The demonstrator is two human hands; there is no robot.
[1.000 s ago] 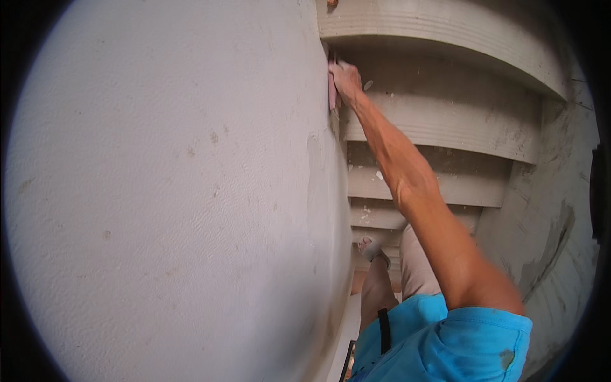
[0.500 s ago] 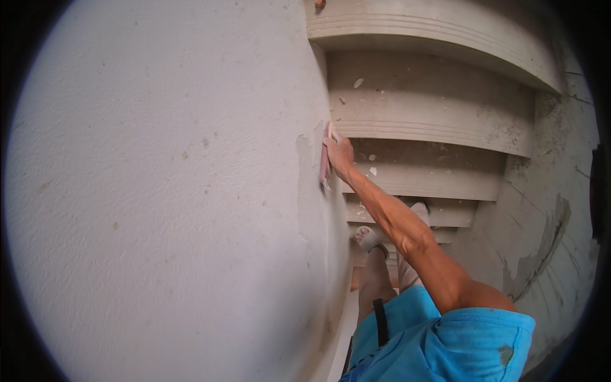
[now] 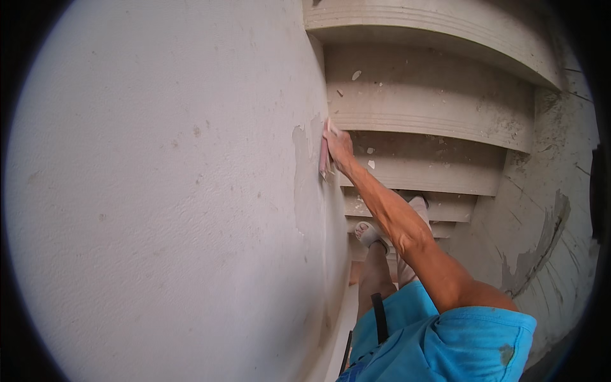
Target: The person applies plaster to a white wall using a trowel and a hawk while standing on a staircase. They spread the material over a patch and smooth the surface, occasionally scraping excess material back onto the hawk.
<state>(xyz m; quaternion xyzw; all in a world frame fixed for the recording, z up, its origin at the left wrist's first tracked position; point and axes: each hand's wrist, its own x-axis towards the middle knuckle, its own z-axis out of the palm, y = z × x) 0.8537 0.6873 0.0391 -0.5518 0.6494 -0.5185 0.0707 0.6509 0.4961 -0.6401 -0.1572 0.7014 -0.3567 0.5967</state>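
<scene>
So the right hand point(image 3: 337, 148) has come down the wall point(image 3: 165, 191) over the last second. It was way up near the top step, now it's about level with the third tread down, beside a patch point(image 3: 299, 172) where the skim looks chipped or uneven. Fingers are pressed together flat, holding a small pinkish pad point(image 3: 323, 159) (sanding paper, I'd guess) against the plaster. Reads to me like long downward strokes, so that strip of wall edge is getting worked top to bottom, with more still below.

Left hand isn't in view at all.

Around them: dusty stairs point(image 3: 433, 108) with flakes of plaster on the treads, peeling wall on the far side point(image 3: 534, 254). The person's standing on the steps in sandals point(image 3: 372, 232) and blue shorts point(image 3: 445, 344). Nothing's really blocking the hand, just a narrow stairwell and an awkward reach along the wall.
</scene>
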